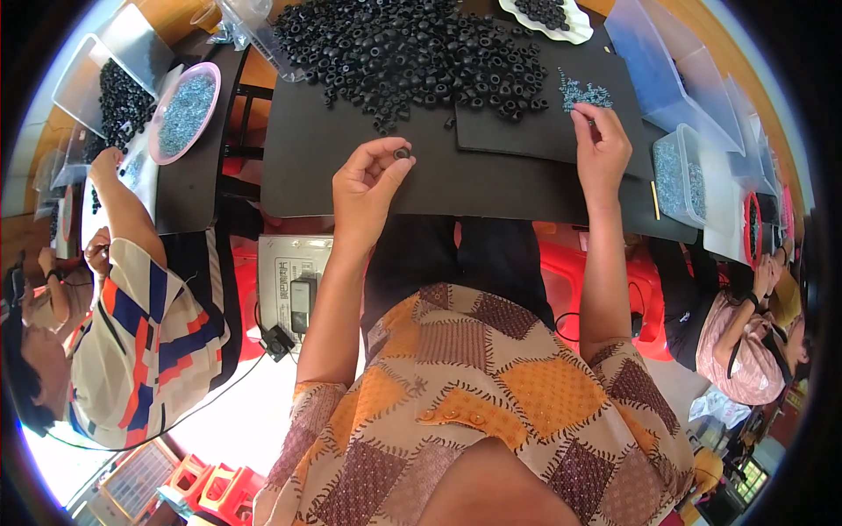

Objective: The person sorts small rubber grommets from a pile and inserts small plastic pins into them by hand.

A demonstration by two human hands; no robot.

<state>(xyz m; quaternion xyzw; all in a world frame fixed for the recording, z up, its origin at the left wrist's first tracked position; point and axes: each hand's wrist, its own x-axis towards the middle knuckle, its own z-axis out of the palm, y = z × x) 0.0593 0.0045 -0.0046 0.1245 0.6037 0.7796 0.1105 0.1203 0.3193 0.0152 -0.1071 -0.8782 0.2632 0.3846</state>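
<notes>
My left hand (pixel 361 182) is closed in a pinch above the near part of the dark table (pixel 307 162). Between its thumb and fingers is a small black cap-like part (pixel 402 153), its round opening showing. My right hand (pixel 605 149) has its thumb and fingertips together at the near edge of a little heap of small blue-grey pieces (pixel 583 92). Whatever those fingertips hold, if anything, is too small to make out. The heap lies on a dark board (pixel 517 136). A broad pile of black cap-like parts (pixel 412 53) covers the table's far side.
At the back right is a white dish (pixel 574 26) of black parts. Clear bins (pixel 649 53) and a tub of blue-grey pieces (pixel 677 180) line the right. Leftward, a co-worker's hand (pixel 107 165) works near a pink-rimmed plate (pixel 210 74). Another person (pixel 745 351) sits at right.
</notes>
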